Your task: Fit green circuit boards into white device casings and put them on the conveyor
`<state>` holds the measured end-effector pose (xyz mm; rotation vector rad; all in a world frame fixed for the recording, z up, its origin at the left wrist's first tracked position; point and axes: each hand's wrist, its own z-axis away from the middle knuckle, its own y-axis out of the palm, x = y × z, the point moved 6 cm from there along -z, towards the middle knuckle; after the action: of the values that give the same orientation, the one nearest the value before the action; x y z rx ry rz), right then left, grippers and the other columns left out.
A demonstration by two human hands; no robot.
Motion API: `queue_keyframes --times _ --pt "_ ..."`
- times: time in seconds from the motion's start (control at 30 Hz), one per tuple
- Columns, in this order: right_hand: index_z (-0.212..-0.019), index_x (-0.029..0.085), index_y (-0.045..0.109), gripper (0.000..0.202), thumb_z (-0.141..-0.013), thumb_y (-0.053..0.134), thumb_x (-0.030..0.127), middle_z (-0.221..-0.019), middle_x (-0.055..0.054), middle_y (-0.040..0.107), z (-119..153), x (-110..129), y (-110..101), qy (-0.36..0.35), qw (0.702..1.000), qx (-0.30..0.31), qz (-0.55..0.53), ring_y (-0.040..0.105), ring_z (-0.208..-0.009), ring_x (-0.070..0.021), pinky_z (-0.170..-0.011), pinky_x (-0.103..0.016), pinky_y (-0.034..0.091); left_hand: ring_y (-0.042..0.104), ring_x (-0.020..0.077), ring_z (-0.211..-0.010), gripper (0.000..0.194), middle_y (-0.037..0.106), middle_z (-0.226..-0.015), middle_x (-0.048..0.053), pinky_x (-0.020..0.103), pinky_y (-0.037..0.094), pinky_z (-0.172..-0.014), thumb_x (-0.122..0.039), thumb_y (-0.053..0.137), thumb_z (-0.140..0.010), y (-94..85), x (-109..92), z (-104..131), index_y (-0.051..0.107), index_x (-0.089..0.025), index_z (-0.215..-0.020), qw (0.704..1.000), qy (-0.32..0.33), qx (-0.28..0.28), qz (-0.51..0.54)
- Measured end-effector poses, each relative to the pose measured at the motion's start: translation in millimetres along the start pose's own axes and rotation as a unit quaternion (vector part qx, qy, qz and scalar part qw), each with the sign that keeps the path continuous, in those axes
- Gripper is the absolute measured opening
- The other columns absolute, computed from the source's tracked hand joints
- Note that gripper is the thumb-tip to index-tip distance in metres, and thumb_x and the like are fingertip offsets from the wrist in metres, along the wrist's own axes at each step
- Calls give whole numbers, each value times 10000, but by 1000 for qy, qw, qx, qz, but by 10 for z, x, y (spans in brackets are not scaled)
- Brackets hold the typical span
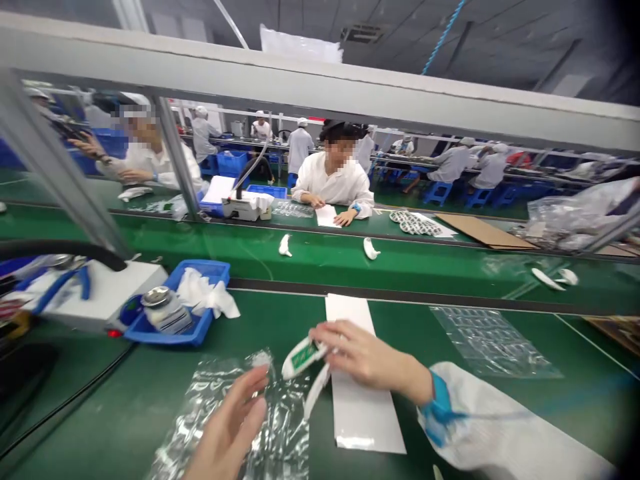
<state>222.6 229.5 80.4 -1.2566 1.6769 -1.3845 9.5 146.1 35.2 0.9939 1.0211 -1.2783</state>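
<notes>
My right hand (363, 355) grips a white curved plastic housing (290, 367) with a green circuit board (303, 357) showing in it. Below it, a second slim white part (316, 395) hangs close to my fingers; whether it is joined to the housing I cannot tell. To the left, my left hand (233, 417) is open and holds nothing, its fingers pointing toward the housing. Beneath that hand lies a clear plastic tray sheet (187, 433). A stack of white paper (367, 417) lies under my right hand, whose wrist wears a blue strap (440, 407).
A blue tray (200, 330) holds a jar (167, 312) and white wipes (203, 293), beside a white box (125, 287) with a cable. At right lies another clear tray (495, 340). White parts (371, 249) sit on the green belt (325, 267); a co-worker (334, 177) sits opposite.
</notes>
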Motion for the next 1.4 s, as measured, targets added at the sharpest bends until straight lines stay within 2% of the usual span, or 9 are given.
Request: queue_keyframes --times 0.1,0.2,0.3,0.4,0.57,0.87,1.03,1.17,1.4 --pt "-913 128 652 221 -956 434 128 -1351 -150 530 -180 849 -19 -140 990 26 -15 454 -1229 -286 -880 -439 508 667 216 -763 472 719 -857 74 335 549 -737 -547 747 -670 227 151 115 703 -204 -991 971 -86 213 62" --pt "-901 125 652 229 -954 431 155 -1420 -146 458 -253 1217 -47 -149 988 28 -22 372 -1303 -328 -920 -482 483 571 124 -537 391 617 -626 21 240 480 -552 -459 815 -625 345 370 344 690 -132 -798 921 -155 328 139" --pt "-915 137 628 219 -940 412 114 -1401 -174 462 -275 1308 -71 -96 995 23 11 373 -1292 -347 -905 -502 460 476 77 -466 360 557 -570 -14 197 383 -481 -435 793 -672 259 493 458 639 -134 -796 937 -126 266 187" --pt "-900 153 601 238 -902 390 42 -977 -148 646 -305 1310 -18 -32 996 69 38 586 -846 -237 -691 -373 475 406 68 -483 371 497 -557 -42 201 314 -489 -497 710 -747 119 529 541 586 -148 -785 966 -75 174 177" --pt "-830 193 575 188 -900 445 76 -794 -35 579 -418 1382 208 -6 990 140 -12 494 -610 -158 -547 -296 361 445 111 -622 459 534 -677 -27 232 342 -601 -471 836 -576 41 585 664 606 -152 -812 982 -79 109 134" --pt "-914 210 520 38 -902 547 186 -919 -32 507 -573 1367 314 186 925 -94 -317 502 -849 -175 -747 -297 422 432 132 -664 334 534 -702 -4 255 357 -627 -433 700 -750 -89 685 827 635 -117 -838 992 -40 53 109" --pt "-831 186 492 139 -915 434 90 -857 -41 512 -666 1691 399 158 953 -93 -241 481 -808 -178 -737 -321 404 454 148 -669 315 564 -696 2 249 373 -616 -445 642 -791 -163 702 856 653 -133 -833 998 11 22 58" --pt "-817 182 494 193 -896 369 58 -774 -35 535 -701 2124 342 -39 980 -122 -154 450 -718 -164 -718 -327 378 487 160 -670 336 566 -657 -11 240 398 -607 -473 714 -709 -283 777 877 640 -146 -723 992 9 4 126" --pt "-677 198 471 150 -822 508 183 -622 25 517 -943 597 798 316 909 -113 -249 476 -585 -134 -565 -237 375 617 273 -923 429 708 -902 70 323 479 -787 -498 656 -776 -546 916 951 664 -152 -1029 980 -53 -78 178"
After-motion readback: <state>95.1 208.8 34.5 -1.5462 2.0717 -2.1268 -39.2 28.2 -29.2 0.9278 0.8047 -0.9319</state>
